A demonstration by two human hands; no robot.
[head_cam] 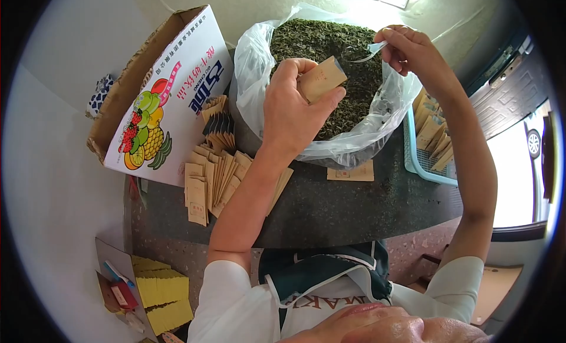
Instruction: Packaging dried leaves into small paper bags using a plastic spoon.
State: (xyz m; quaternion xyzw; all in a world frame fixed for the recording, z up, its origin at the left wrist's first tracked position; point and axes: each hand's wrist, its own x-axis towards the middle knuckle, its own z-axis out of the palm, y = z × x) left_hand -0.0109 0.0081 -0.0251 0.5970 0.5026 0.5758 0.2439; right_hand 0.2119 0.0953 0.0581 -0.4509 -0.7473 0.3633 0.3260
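Observation:
A small kraft paper packet (324,79) is held in my left hand (300,104), tilted, with its upper end towards the right. Both hands are over a large clear plastic bag (252,68) of dried green leaves (323,35), which look like loose tea. Between the thumb and fingers of my right hand (404,51) is a small pale plastic scoop or spoon (376,48), its tip low over the leaves. Whether the scoop holds leaves cannot be told. Under the bag's near edge lies a flat paper packet (351,171).
Many kraft packets (225,170) lie fanned on the dark tabletop (327,210) at the left, partly behind my left forearm. Behind them leans a printed cardboard box (172,99). A light blue plastic basket (411,161) with upright packets stands at the right. Yellow bundles (163,290) sit lower left.

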